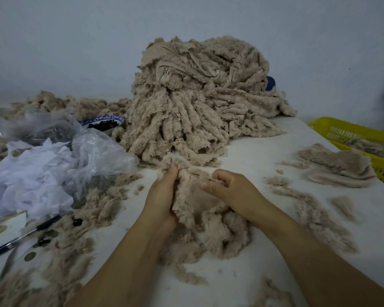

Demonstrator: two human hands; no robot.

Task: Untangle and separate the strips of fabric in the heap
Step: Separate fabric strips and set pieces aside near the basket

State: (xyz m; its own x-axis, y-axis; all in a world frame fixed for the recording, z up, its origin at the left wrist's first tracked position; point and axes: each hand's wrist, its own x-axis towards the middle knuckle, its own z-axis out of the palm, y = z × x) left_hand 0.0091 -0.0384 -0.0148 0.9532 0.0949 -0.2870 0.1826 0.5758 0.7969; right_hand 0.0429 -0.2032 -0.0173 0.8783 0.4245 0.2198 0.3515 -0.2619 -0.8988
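A tall heap of beige fuzzy fabric strips stands at the middle back of the white table. In front of it lies a bunched beige strip that runs from the heap's foot down between my hands. My left hand grips its left edge, thumb up along the fabric. My right hand pinches its right side with curled fingers. Below my hands the strip piles into a loose clump.
Separated strips lie at the right beside a yellow basket. Crumpled clear plastic and white tissue fill the left, with a blue-rimmed bowl behind. A pen and fluff scraps lie front left.
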